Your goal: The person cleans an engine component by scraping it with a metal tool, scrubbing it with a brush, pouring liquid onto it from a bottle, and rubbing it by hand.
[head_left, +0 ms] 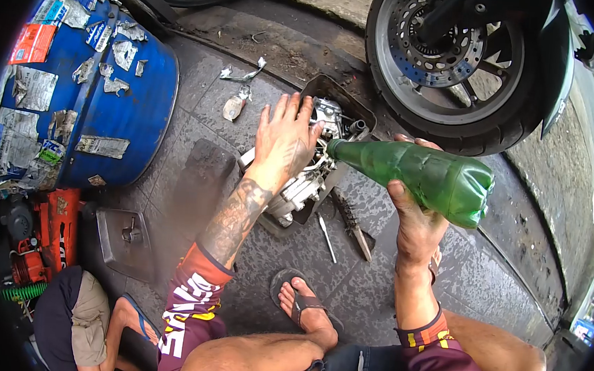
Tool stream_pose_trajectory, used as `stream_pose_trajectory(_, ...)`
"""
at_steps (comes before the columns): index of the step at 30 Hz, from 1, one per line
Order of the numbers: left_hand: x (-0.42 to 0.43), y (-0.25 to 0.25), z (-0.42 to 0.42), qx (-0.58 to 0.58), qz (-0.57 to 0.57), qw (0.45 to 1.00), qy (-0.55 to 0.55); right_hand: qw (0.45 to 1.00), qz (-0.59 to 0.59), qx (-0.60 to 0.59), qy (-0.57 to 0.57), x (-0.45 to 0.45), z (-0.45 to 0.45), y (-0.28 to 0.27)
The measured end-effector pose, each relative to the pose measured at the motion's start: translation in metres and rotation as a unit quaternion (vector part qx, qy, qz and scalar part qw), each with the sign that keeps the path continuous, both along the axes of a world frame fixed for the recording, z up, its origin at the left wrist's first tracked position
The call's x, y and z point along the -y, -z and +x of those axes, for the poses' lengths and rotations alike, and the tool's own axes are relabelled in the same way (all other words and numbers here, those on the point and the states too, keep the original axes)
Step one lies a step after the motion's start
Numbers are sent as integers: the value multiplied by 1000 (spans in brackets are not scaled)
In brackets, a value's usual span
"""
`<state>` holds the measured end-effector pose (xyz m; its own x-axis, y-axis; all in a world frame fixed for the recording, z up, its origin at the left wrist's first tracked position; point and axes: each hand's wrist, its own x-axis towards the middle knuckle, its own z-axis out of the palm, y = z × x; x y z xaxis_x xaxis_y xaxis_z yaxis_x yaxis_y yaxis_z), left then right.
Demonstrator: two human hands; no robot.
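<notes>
Head view: green bottle (pixel 408 172) in the right hand (pixel 418 225), fingers and thumb wrapped round its body. Bottle near-horizontal across the view; neck points left at metal engine part (pixel 302 189), base out right and slightly lower. Mouth just beside the part; contact unclear. Bottle is translucent plastic, tapered neck, creased and shiny near base; fill level can't tell. Left hand (pixel 283 140) open, palm down, fingers extended over the part; touch unclear. Part sits in dark tub (pixel 348 96). Brush (pixel 355 225) and thin metal tool (pixel 327 238) lie beside it. Surface: grey tiled floor (pixel 197 85), wet-looking patches. Around: motorcycle wheel (pixel 393 85) top right, blue drum (pixel 126 118) with torn stickers left, another person (pixel 88 316) lower left.
</notes>
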<state>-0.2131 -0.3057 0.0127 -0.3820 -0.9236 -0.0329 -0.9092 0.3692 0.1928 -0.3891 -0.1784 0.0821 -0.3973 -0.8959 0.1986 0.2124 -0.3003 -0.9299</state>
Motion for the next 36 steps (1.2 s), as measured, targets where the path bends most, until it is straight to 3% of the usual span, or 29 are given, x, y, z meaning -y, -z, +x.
stream_pose_trajectory(1, -10, 2, 2, -13, -144, 986, 86, 1000, 0, 1, 1, 0, -1, 1)
stream_pose_trajectory(3, -37, -4, 1, 28, -75, 987, 141, 1000, 6, 0, 6, 1, -3, 4)
stream_pose_trajectory(7, -69, -16, 2, 1, -9, 975, 223, 999, -10, -24, 22, 2, -4, 8)
stream_pose_trajectory(11, -57, -10, 6, -45, -23, 970, 236, 1000, -7, 14, 13, 3, 2, 8)
stream_pose_trajectory(12, -49, -13, 8, 1, -43, 970, 237, 1000, -7, 18, 17, 4, 3, 8)
stream_pose_trajectory(15, -14, -4, 17, 12, -58, 987, 150, 1000, -7, 8, 9, 6, 6, 5)
stream_pose_trajectory(17, 2, -2, 24, -14, -10, 997, 74, 1000, -15, 13, 15, 9, 8, 2)
stream_pose_trajectory(19, 12, -7, 29, -44, 71, 996, -8, 999, -20, 21, 22, 13, 10, -1)
stream_pose_trajectory(21, 22, -18, 33, -110, 244, 960, -80, 999, -23, 20, 10, 21, 11, -3)
stream_pose_trajectory(25, 30, -23, 60, -147, 346, 924, -76, 1000, -9, -19, -2, 34, 9, -3)
stream_pose_trajectory(28, 28, 4, 89, -368, 412, 833, -41, 1000, -21, -10, -10, 39, 12, -8)
stream_pose_trajectory(33, 10, -23, 83, -362, 394, 845, -30, 997, -6, -41, -65, 43, 16, -18)
stream_pose_trajectory(36, 8, -20, 78, -337, 331, 881, -31, 996, -14, -39, -79, 44, 20, -19)
